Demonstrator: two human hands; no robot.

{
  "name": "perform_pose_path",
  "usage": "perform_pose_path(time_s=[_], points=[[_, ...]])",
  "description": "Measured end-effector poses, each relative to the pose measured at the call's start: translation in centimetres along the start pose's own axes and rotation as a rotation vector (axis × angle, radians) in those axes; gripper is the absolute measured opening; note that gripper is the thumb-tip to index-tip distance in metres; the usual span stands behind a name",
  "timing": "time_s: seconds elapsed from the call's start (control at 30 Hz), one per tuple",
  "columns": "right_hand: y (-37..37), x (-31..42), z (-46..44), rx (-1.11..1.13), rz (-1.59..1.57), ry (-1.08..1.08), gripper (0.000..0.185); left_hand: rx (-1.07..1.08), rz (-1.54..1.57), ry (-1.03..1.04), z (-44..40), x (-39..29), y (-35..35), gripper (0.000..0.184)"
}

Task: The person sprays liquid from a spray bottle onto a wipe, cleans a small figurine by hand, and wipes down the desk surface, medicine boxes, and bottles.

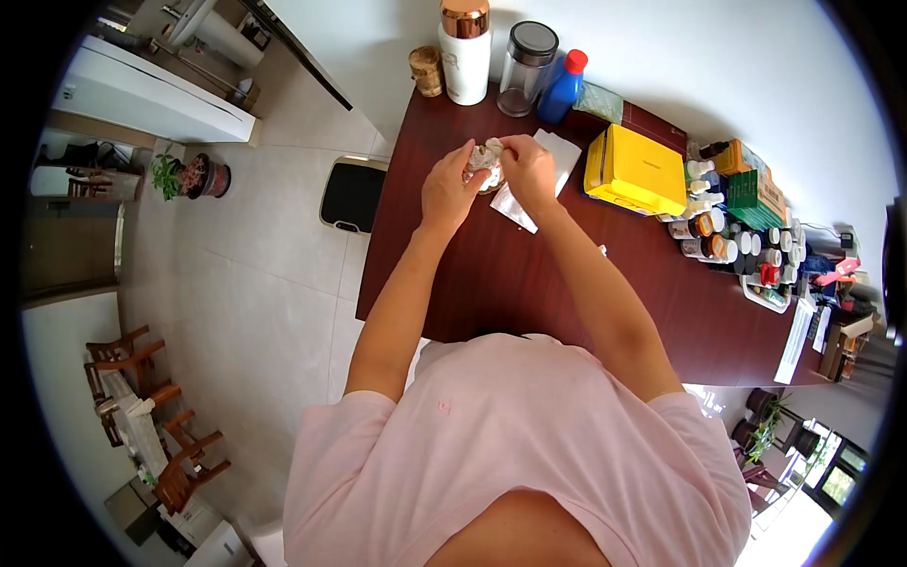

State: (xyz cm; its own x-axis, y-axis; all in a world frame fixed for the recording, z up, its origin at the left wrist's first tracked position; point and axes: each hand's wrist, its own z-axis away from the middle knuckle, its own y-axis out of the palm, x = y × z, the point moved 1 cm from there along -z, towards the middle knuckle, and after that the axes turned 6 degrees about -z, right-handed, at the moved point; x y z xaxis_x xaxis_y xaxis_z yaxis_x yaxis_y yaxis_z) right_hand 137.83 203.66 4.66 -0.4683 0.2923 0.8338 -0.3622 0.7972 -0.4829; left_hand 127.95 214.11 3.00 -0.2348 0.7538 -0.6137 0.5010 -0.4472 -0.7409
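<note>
Over the far left part of the dark red table, my left hand (448, 192) is curled round a small, lumpy, whitish thing (481, 168) with brownish patches. Its kind is too small to make out. My right hand (529, 174) is closed at the upper right side of the same thing, fingertips pinched against it. What exactly the right fingertips grip is partly hidden. Beneath and beside my right hand lies a flat white packet or folded paper (559, 161) on the tabletop. A tiny white bit (603, 250) rests near my right forearm.
Along the wall stand a white bottle with copper cap (466, 61), a clear jar (525, 76), a blue bottle (562, 90) and a brown wooden cup (427, 72). A yellow box (638, 172) sits right of them. Several small bottles (723, 236) crowd the table's (529, 293) right side.
</note>
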Motion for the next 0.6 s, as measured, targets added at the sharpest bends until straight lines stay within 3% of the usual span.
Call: perform_pose_path(time_s=[0.07, 0.47, 0.6], points=[[0.2, 1.1, 1.2, -0.075, -0.079, -0.123, 0.012, 0.061, 0.028, -0.050, 0.0, 0.0, -0.1, 0.049], [0.8, -4.2, 3.4, 0.009, 0.098, -0.056, 0.008, 0.076, 0.031, -0.054, -0.2, -0.3, -0.5, 0.048], [1.0, -0.5, 3.1, -0.111, -0.162, 0.076, 0.011, 0.055, 0.045, -0.035, -0.3, -0.3, -0.5, 0.047]])
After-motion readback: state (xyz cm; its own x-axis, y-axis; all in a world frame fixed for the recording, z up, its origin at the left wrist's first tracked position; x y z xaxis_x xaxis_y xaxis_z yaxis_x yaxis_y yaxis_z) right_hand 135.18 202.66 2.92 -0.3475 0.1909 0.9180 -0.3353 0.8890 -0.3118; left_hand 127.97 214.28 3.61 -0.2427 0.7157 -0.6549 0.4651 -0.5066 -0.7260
